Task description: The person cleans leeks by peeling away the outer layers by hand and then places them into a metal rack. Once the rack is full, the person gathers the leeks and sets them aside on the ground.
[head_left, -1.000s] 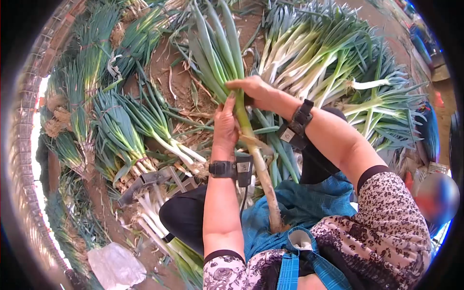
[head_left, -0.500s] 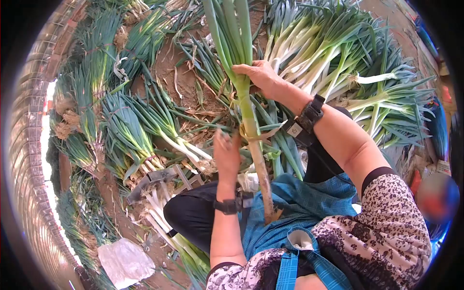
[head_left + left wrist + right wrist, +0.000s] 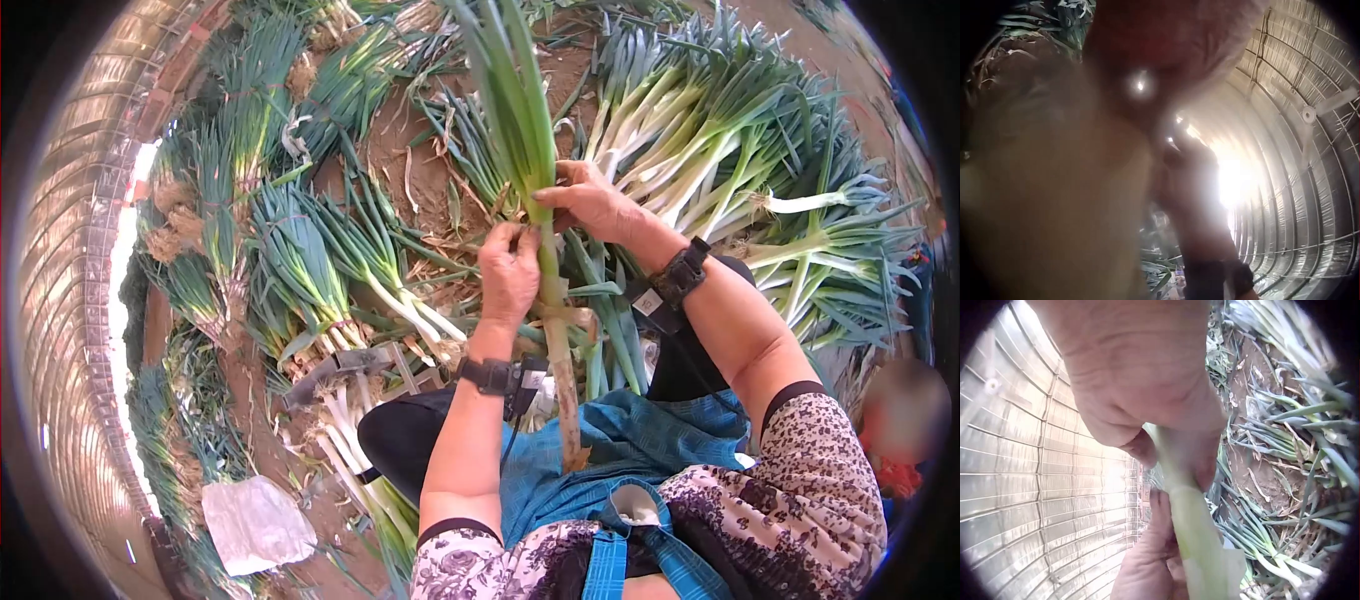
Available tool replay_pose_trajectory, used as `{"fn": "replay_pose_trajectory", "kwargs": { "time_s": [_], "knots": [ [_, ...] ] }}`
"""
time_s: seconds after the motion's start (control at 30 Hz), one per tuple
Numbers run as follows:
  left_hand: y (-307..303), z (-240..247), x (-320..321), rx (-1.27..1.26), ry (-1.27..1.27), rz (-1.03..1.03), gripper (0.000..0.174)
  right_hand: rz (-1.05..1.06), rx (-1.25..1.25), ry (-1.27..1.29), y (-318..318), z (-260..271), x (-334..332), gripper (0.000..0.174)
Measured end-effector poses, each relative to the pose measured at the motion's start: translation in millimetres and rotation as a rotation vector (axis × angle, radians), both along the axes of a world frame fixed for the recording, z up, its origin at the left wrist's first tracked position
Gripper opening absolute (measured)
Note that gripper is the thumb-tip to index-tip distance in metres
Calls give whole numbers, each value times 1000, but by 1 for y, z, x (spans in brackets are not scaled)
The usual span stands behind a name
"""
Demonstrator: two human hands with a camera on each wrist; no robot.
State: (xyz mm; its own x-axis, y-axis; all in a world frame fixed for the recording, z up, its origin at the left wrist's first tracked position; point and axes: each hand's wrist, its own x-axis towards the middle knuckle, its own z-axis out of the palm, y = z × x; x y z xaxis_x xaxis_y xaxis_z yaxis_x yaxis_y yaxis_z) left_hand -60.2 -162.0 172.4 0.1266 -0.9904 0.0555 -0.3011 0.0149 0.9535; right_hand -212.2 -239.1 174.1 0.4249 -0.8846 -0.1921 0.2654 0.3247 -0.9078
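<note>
**Long green-leaved, pale-shanked onion stalk [image 3: 563,370] held upright over the lap, both hands on it.**
Right hand [image 3: 590,205] is wrapped round the neck where the leaves fan out, and the left hand [image 3: 508,272] is curled on the shank just below. Root end rests on the blue checked apron [image 3: 620,440]. Handling, est.: light; shank firm, but leaves soft and prone to crease; loose outer skin [image 3: 570,316] likely slippery. Best hold is the firm shank, not the leaf blades. Obscured: left fingertips sit behind the stalk in head view; left wrist view is blurred, w/ glare; root tip indistinct. Heaps of green onions [image 3: 720,150] lie on the bare soil floor [image 3: 400,150] around the person.
</note>
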Motion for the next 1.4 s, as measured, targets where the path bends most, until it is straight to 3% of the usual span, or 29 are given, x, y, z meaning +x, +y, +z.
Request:
{"fn": "replay_pose_trajectory", "kwargs": {
  "time_s": [0.07,0.1,0.2,0.27,0.33,0.5,0.6,0.67,0.7,0.73,0.8,0.87,0.93,1.0,1.2,1.27,1.4],
  "knots": [
    [-5,-6,-3,-563,-567,-6,14,-86,60,-59,-3,-6,3,24],
    [-3,0,-6,-579,-637,-51,11,-76,53,16,-3,-7,4,25],
    [-9,-2,-5,-657,-710,-65,11,-107,-43,264,-2,-3,6,28],
    [-14,-8,-4,-643,-635,-40,10,-145,-93,215,-1,-2,7,29],
    [-14,-8,-2,-478,-525,-27,8,-121,-94,248,-1,-2,8,29],
    [-4,-14,0,-584,-584,-86,6,-204,-130,332,-7,-9,13,27],
    [39,-25,7,-417,-494,-163,5,-336,-129,311,-28,-18,7,31],
    [82,-44,19,-297,-428,-133,14,-334,-162,343,-37,-13,-4,30],
    [97,-54,26,-35,-291,-62,22,-353,-168,345,-36,-6,-7,30],
    [90,-33,27,-40,-287,-68,22,-315,-102,225,-30,3,-6,29],
    [78,7,31,331,-363,122,29,-257,-30,107,-20,6,-2,28],
    [50,10,29,117,14,75,34,-184,-32,-1,-13,1,6,26],
    [29,7,29,106,80,69,34,-163,-22,-28,-1,8,11,26],
    [16,13,29,416,414,-158,32,-49,24,-43,3,9,11,35],
    [11,28,27,535,380,-208,27,-30,-143,145,11,8,15,35],
    [8,36,33,654,267,-378,34,15,-215,268,16,12,16,35],
    [13,59,29,744,10,-403,32,54,-318,393,18,4,25,34]
  ]
}}
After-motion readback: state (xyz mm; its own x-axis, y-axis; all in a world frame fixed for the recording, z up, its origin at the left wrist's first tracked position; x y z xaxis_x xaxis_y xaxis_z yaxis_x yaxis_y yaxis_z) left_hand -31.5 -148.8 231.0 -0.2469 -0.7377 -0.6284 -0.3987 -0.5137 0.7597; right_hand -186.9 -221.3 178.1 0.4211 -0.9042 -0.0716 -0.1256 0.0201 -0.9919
